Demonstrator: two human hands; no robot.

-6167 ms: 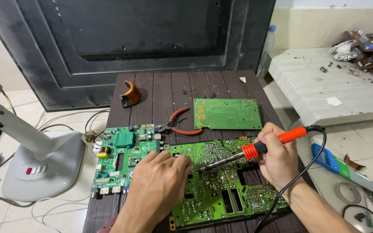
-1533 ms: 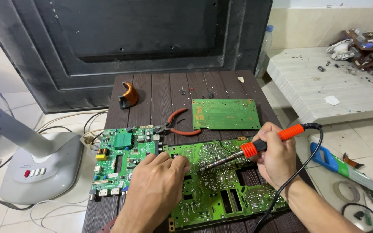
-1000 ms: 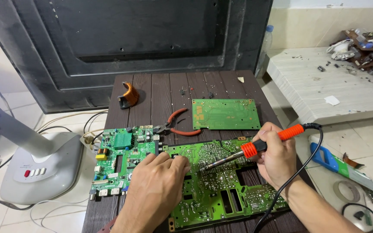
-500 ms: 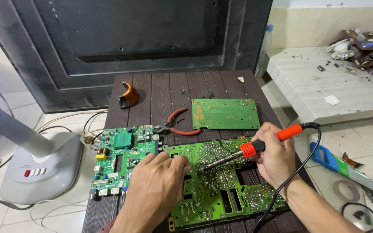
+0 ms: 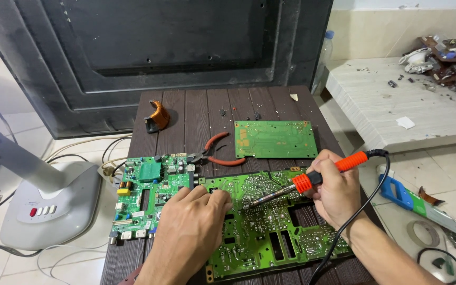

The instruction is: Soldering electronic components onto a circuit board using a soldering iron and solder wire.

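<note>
Large green circuit board [image 5: 270, 221] lies solder side up on the dark wooden bench [image 5: 196, 113], under both hands. Soldering iron [image 5: 312, 179]: orange grip, black cord trailing off past the right wrist, metal tip slanted down and touching the board just right of the left fingertips.

Right hand [image 5: 336, 192] grasps the iron's handle pen-style, fingers wrapped behind the orange collar. Left hand [image 5: 188, 232] rests palm down on the board's left part, fingers curled and pressing on the surface; whether it pinches anything under the fingertips I cannot tell.

Judgement on doing this well: keep the left hand's weight on the board so it does not slide, but hold the fingertips off the tip's line (they sit very near the hot end). Tip should bear on one joint only, since the pads here are crowded. Mind the cord; it loops over the board's right edge and could drag.

Further out: a second, component-laden board [image 5: 151, 198] touches the left hand's far side. Beyond the hands, red-handled pliers [image 5: 215, 153], a smaller bare green board [image 5: 275, 139], and a copper-wound coil [image 5: 158, 116]. Left of the bench on the floor, a fan base [image 5: 48, 208].
</note>
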